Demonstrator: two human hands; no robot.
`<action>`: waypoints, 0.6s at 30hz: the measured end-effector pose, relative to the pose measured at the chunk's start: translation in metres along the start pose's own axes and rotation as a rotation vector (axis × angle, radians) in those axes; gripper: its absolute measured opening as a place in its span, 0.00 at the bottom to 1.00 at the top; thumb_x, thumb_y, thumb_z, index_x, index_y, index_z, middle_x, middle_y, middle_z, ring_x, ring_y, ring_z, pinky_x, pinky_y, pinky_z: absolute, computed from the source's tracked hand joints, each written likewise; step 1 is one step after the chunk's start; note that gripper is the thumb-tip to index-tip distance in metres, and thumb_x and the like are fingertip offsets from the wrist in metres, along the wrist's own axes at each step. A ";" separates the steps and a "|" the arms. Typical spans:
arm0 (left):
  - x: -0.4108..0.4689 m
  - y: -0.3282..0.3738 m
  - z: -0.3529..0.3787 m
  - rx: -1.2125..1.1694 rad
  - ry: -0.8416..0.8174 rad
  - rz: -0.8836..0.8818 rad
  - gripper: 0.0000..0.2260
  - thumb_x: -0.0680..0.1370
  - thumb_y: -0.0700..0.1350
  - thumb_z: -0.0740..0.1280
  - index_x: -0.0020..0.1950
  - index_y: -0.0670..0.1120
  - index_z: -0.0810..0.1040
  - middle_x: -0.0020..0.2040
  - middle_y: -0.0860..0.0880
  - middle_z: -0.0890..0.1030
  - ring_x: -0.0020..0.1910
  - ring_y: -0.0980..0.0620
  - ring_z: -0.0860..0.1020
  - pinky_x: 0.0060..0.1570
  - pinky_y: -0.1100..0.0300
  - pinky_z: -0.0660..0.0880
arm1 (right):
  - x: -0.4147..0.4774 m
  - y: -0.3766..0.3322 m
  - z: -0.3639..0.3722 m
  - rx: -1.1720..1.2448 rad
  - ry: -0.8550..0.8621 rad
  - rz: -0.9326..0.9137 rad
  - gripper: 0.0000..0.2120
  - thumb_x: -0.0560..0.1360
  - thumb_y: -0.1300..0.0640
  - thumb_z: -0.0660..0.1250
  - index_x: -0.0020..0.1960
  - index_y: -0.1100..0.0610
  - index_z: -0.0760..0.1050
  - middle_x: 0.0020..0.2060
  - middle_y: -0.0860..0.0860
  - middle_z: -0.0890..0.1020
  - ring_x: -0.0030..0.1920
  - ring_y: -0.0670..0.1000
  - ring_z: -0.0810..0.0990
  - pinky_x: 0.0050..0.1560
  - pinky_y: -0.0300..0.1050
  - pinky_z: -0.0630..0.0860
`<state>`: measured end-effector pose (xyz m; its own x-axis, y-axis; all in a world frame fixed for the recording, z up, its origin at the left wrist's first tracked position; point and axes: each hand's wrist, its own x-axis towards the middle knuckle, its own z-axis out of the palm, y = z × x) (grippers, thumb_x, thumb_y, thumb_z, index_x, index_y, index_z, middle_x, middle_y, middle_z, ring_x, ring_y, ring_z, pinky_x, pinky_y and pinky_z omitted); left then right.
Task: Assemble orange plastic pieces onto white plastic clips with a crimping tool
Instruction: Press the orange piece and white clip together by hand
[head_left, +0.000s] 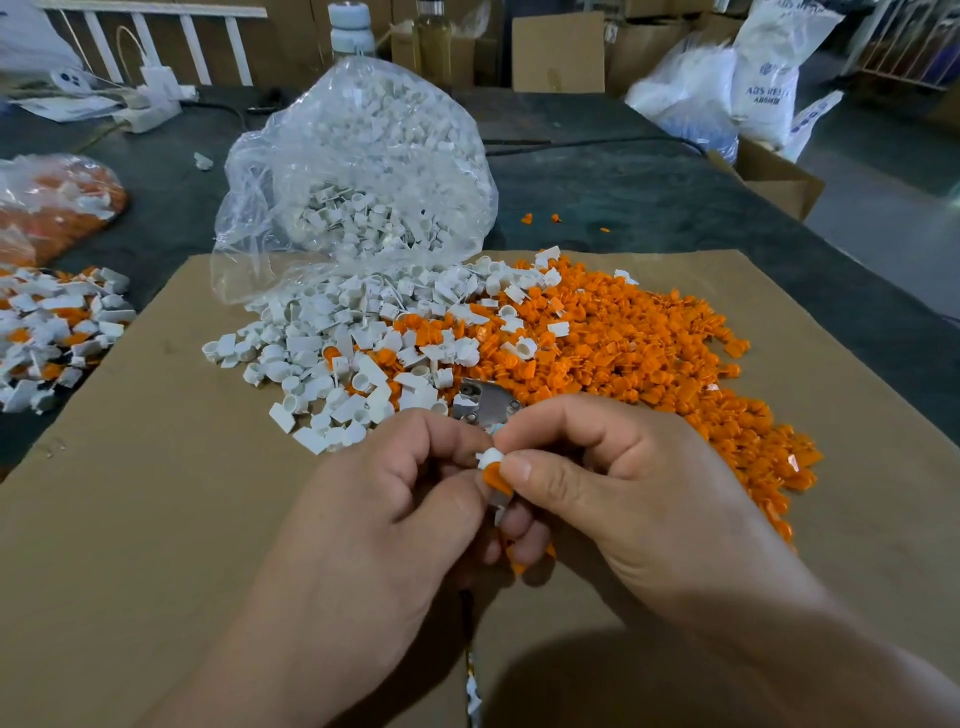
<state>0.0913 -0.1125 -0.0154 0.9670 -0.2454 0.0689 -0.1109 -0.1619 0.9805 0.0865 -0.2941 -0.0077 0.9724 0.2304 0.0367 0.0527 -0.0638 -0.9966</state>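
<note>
Head view: left hand (395, 499), fingers curled tight, pinches a white clip (489, 457) from its left. Right hand (623, 483) pinches the orange piece (497, 480) touching the clip's underside. The tool (485, 405) shows its metal head just beyond both hands' fingers.

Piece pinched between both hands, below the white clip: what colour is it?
Orange. The piece sits just under the white clip, clearest in the head view.
</note>
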 end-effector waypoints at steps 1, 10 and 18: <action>0.000 0.000 0.000 0.029 0.006 0.009 0.05 0.75 0.49 0.69 0.46 0.60 0.82 0.32 0.50 0.84 0.28 0.58 0.80 0.29 0.68 0.74 | 0.000 0.000 0.000 -0.004 0.006 0.005 0.04 0.74 0.54 0.70 0.48 0.48 0.82 0.34 0.55 0.84 0.33 0.53 0.84 0.34 0.52 0.82; 0.000 -0.001 0.004 0.028 0.024 0.015 0.07 0.71 0.50 0.67 0.46 0.59 0.82 0.31 0.52 0.83 0.27 0.57 0.80 0.27 0.66 0.74 | -0.001 -0.003 0.000 -0.060 0.031 -0.006 0.05 0.74 0.56 0.69 0.48 0.48 0.82 0.32 0.53 0.84 0.31 0.51 0.84 0.33 0.43 0.80; 0.007 0.000 0.006 -0.113 0.037 -0.137 0.08 0.78 0.42 0.68 0.45 0.54 0.84 0.29 0.43 0.81 0.26 0.47 0.79 0.32 0.45 0.82 | -0.001 -0.005 0.002 -0.262 0.095 -0.074 0.05 0.79 0.54 0.67 0.48 0.45 0.81 0.36 0.48 0.82 0.33 0.46 0.82 0.34 0.42 0.81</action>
<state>0.0970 -0.1196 -0.0162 0.9792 -0.1931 -0.0620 0.0468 -0.0826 0.9955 0.0851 -0.2919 -0.0025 0.9799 0.1530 0.1280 0.1697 -0.3016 -0.9382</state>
